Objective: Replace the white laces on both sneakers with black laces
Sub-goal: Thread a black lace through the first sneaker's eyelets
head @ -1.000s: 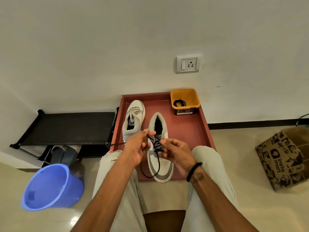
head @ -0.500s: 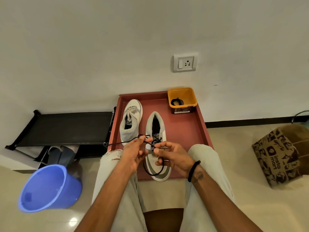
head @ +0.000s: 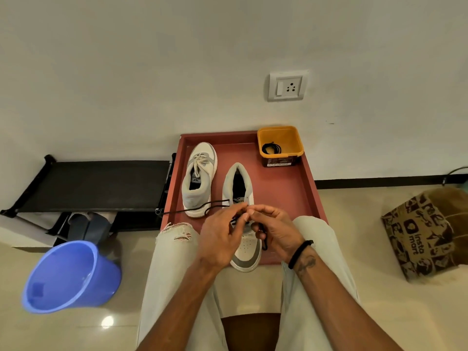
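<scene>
Pinching black lace, both hands have closed together over near sneaker

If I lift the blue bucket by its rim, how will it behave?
The bucket looks like thin plastic and seems empty, so it is probably light. It already leans to one side, so it may tip or roll if pushed. Its glossy wall might slip in a loose grip.

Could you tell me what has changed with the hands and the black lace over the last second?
Both hands, left and right, closed in over the near sneaker, keeping their grip on the black lace. Its long loop over the toe shortened; a free end now trails left. The white-laced sneaker and yellow tub stayed put.
</scene>
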